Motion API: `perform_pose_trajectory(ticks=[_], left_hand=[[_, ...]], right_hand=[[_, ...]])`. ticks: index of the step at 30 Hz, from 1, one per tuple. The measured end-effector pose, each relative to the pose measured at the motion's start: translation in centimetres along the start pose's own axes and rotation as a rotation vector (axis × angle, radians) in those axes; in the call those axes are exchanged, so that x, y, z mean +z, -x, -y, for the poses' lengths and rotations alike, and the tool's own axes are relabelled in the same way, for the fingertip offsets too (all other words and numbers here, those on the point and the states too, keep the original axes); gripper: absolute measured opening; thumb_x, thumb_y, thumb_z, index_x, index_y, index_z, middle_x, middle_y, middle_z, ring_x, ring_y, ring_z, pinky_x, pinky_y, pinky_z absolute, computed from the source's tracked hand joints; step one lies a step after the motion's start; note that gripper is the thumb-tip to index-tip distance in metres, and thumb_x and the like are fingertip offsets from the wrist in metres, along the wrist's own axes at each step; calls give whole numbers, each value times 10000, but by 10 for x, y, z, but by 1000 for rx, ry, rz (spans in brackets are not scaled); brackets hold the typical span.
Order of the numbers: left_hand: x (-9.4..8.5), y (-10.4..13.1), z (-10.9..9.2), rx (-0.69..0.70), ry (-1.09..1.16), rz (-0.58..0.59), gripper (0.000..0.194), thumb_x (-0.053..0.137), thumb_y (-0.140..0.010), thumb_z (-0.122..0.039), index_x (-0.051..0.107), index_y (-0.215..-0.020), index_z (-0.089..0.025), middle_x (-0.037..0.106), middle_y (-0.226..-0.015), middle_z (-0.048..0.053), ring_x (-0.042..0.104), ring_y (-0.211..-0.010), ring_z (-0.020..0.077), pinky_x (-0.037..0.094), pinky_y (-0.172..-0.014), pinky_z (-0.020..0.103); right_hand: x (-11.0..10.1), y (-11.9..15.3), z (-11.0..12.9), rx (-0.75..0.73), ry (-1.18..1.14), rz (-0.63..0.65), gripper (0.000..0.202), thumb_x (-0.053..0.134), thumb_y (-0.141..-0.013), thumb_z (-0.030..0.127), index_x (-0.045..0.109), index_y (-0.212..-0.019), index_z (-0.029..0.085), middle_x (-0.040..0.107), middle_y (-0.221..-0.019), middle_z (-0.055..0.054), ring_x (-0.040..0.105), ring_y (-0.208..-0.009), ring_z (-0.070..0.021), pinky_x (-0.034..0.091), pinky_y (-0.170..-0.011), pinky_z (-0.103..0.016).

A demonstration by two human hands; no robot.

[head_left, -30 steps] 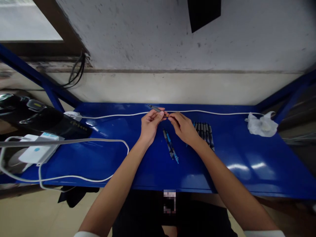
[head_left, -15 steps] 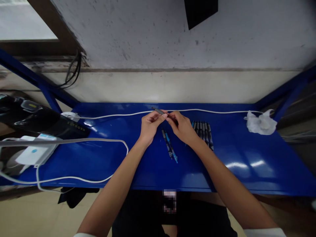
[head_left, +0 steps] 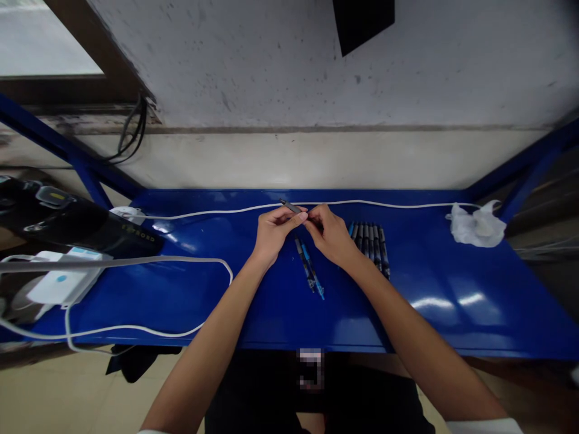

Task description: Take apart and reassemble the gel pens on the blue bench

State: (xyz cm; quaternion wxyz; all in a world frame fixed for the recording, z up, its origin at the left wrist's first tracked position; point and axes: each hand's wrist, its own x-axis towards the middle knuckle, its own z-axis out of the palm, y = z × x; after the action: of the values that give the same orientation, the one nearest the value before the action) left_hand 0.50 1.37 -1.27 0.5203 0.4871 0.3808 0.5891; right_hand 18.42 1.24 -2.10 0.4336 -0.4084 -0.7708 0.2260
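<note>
A dark grey pen [head_left: 292,207] is held between both hands over the back middle of the blue table [head_left: 280,313]. My left hand [head_left: 274,232] pinches it with thumb and fingers, its tip pointing up and left. My right hand [head_left: 329,234] has its fingers closed at the pen's near end, touching the left fingertips. Below the hands lie a dark pen [head_left: 304,265] and a blue pen [head_left: 313,271], side by side. Several dark pens [head_left: 373,244] lie in a row beside my right wrist, partly hidden by it.
A black bottle-like object [head_left: 90,220] and a white power adapter [head_left: 67,280] stand at the left, with white cables [head_left: 181,259] looping over the table. Crumpled white plastic [head_left: 478,226] lies at the back right. Blue frame bars rise at both sides.
The view has shifted very slightly. The held pen has tilted a little more steeply downward to the right between the fingers; both hands stay together in nearly the same place.
</note>
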Motion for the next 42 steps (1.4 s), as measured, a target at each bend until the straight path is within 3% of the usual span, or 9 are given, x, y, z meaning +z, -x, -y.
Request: perform_pose_trajectory(ticks=[8,13,15,21,26,29,33,38,42], left_hand=[[-2,0,3,-17,3,35,238,969,-843,-379,912,-1039,-256,865,-1024,53,796,-964,229,610,-996,392],[1,2,3,11,6,54,284,942,-882,-424,892,-1106,-256,839,-1199,76,769,-1020,210,584,-1036,375],[1,1,4,18,26,33,345,934,-891,-446,866,-1180,-270,828,-1141,62,753,-976,189,586,-993,351],[-4,-2,10,48,21,-10,191,939,-892,-396,852,-950,-236,800,-1004,31,708,-876,149,577,-932,313],[-7,-2,10,25,27,37,211,908,-919,-384,884,-1089,-261,824,-1127,51,739,-962,183,593,-965,336],[-5,-1,8,1,57,49,265,905,-921,-384,882,-1159,-268,829,-1145,57,750,-1008,193,586,-991,337],[-3,-1,6,12,68,27,253,921,-905,-369,888,-1138,-273,829,-1159,55,745,-1010,189,579,-1012,343],[-3,-2,7,38,64,2,265,926,-899,-376,881,-1136,-268,831,-1135,59,751,-1036,207,577,-1021,358],[-3,-2,7,25,74,8,278,929,-898,-387,878,-1139,-257,829,-1140,70,755,-1050,210,574,-1011,355]], right_hand=[[-1,-1,1,-2,-4,20,103,561,-1136,362,535,-1108,266,760,-1019,-67,725,-853,-238,559,-795,-378],[0,-3,2,-9,0,-25,93,576,-1118,322,510,-1077,272,760,-1021,-68,723,-860,-235,577,-815,-392],[0,-3,2,-3,8,-37,109,583,-1120,341,510,-1073,275,762,-1025,-70,721,-862,-238,581,-821,-401],[-2,-3,0,-22,32,-6,152,573,-1139,403,541,-1068,272,743,-1000,-66,706,-858,-243,562,-812,-399],[-4,-3,2,-27,49,45,194,456,-1188,407,589,-1135,275,759,-1057,-80,732,-934,-259,565,-860,-412],[-2,-3,1,-15,27,14,157,519,-1165,420,564,-1195,273,762,-1132,-98,745,-991,-272,582,-884,-422],[-2,-2,0,-8,50,-6,149,565,-1143,414,541,-1124,268,748,-1037,-78,728,-886,-256,564,-805,-389],[-3,-2,2,-23,78,1,159,495,-1175,406,581,-1181,273,768,-1154,-95,741,-988,-270,555,-872,-402],[-4,-3,4,1,74,-14,191,534,-1159,458,567,-1126,273,754,-1011,-65,724,-877,-254,547,-802,-381]])
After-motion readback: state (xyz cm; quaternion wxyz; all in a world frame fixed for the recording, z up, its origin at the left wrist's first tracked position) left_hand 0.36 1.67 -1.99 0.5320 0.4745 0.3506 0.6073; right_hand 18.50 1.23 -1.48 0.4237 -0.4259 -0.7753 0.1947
